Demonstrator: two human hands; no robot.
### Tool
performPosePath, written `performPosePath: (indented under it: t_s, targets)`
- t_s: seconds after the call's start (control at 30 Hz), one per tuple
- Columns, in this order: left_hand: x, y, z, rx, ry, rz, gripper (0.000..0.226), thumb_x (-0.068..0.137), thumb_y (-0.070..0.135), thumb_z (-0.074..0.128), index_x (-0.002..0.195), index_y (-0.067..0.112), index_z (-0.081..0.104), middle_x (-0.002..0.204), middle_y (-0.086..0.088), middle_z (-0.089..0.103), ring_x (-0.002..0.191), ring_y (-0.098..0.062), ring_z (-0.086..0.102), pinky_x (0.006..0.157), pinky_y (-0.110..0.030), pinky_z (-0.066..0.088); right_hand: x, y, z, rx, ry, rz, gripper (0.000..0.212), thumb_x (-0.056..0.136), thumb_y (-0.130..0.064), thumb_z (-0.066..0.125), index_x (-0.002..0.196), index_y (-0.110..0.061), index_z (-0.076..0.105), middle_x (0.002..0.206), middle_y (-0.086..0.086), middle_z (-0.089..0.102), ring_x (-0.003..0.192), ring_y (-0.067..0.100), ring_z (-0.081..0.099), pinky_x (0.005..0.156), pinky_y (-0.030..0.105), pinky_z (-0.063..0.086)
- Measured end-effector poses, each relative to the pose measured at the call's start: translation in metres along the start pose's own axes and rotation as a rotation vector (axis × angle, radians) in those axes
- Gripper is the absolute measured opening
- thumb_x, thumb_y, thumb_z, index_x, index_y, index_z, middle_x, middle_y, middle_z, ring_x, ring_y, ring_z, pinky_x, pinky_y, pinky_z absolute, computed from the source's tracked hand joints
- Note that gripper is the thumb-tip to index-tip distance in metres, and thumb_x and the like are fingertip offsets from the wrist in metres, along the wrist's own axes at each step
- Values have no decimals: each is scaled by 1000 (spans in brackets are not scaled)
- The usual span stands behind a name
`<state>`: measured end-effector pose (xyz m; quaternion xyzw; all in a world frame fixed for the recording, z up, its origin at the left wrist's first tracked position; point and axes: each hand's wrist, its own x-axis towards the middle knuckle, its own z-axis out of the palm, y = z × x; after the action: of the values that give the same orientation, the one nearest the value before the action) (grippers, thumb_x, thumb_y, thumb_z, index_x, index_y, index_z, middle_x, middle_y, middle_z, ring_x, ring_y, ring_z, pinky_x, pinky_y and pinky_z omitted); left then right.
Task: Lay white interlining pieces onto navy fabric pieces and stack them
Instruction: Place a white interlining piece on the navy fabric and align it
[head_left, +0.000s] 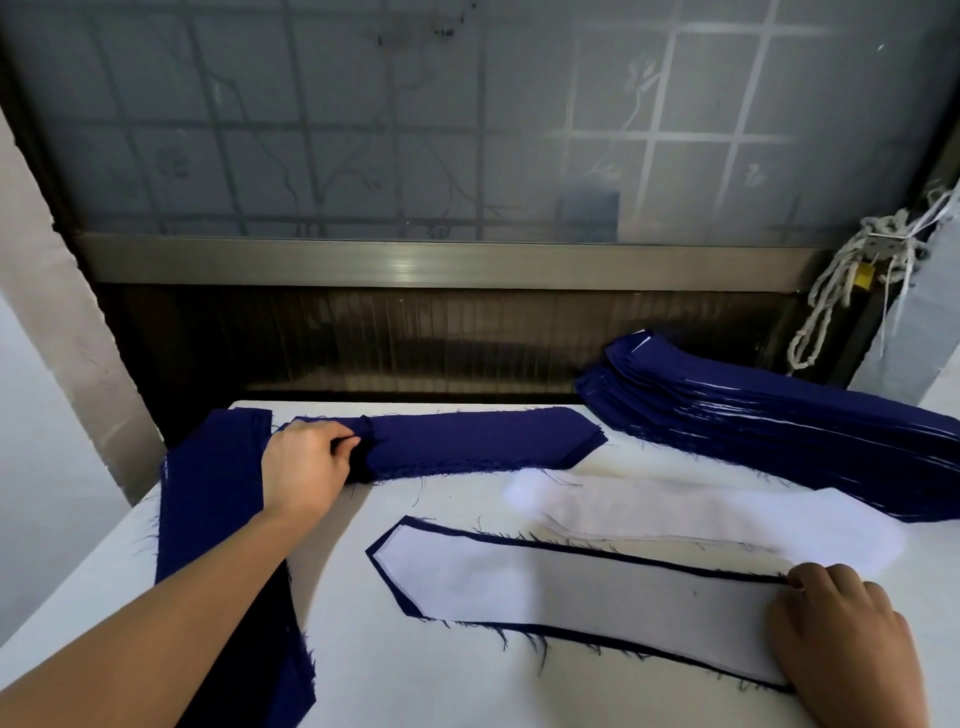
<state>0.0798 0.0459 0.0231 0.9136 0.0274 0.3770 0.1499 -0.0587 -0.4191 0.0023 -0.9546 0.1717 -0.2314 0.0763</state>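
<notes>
The left hand (306, 467) has its fingers curled round the near end of the navy pile (483, 436). The right hand's (841, 639) bent fingers rest on the white interlining (571, 587); whether they grip it is unclear.

The white table (415, 649) is carrying plenty: a navy pile (213, 499) is lying along its left edge, a second navy pile (483, 439) is sitting at the back, a tall stack (779, 415) is resting far right, white interlinings (701, 514) are lying just beside it, and one lined piece (571, 587) is lying nearest.
</notes>
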Motion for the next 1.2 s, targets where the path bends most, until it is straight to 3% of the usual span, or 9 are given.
performPosePath:
  t_s: [0.07,0.17,0.27,0.47,0.6,0.73,1.03,1.2]
  targets:
    - [3,-4,2,-14,29,-53,7,84,13,77,91,11,75,83,-6,71,75,-28,63,62,-35,47,0,1,1,-2,0,-3,23,61,10,76,81,6,68,77,25,61,73,47,56,64,49,46]
    - [11,-13,6,-107,60,-377,16,92,15,67,107,9,70,99,-11,70,87,-34,64,66,-34,41,0,2,3,-7,-2,-8,23,60,10,76,81,5,68,77,24,61,72,47,56,63,49,46]
    - [16,-22,8,-128,4,-570,23,94,18,66,114,8,70,97,-16,72,87,-37,65,66,-35,42,2,2,3,-16,-8,11,22,64,7,75,85,4,69,81,24,61,76,47,56,66,48,46]
    - [0,9,4,-230,-37,-369,16,93,24,69,101,13,78,85,-5,75,74,-25,65,67,-32,48,3,-1,3,-15,-8,39,22,65,5,74,87,4,70,85,25,62,81,47,57,70,49,43]
    - [-32,44,-3,-270,-62,-91,5,82,18,80,86,19,80,80,8,74,75,-18,64,70,-37,53,2,-2,2,-31,55,35,25,63,4,78,86,3,69,87,26,62,83,48,58,77,53,40]
    - [-59,62,2,-265,-48,52,13,70,12,90,74,17,78,70,9,71,65,-17,61,64,-37,50,0,-3,3,-41,79,-9,26,62,4,80,85,1,70,86,24,62,82,47,60,80,53,39]
    - [-39,55,3,-297,-3,-163,20,74,18,87,72,16,67,72,10,60,75,-16,50,65,-28,36,0,-4,2,-50,6,23,23,69,0,76,91,0,71,93,24,63,89,45,60,81,51,39]
    - [-1,28,0,-239,31,-264,12,80,19,82,88,14,75,82,-1,72,82,-25,65,72,-34,47,2,-3,4,-31,-6,37,22,68,1,77,89,0,70,91,25,62,88,46,60,80,51,40]
